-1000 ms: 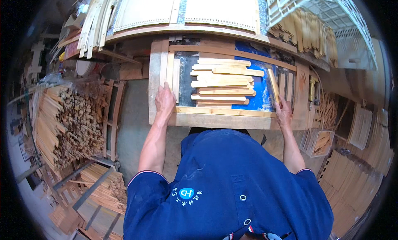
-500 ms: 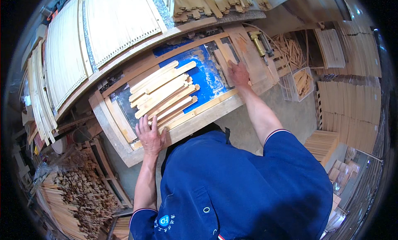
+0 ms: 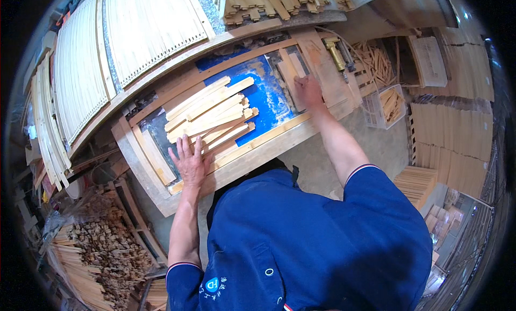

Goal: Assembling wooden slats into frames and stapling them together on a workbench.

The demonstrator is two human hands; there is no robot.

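1. While the left hand (image 3: 189,163) lies flat, fingers spread, on the wooden frame (image 3: 252,147), its grip holds nothing.
2. Loose wooden slats (image 3: 207,112) lie piled just beyond it on the blue bench (image 3: 266,96).
3. Right hand (image 3: 310,91) presses a short slat (image 3: 294,69) at the frame's right end; grip closure unclear.
4. Nail gun (image 3: 336,52) lies nearby.

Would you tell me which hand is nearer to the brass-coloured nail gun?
Right. The right hand rests just beside the nail gun; the left hand lies far across the wooden frame.
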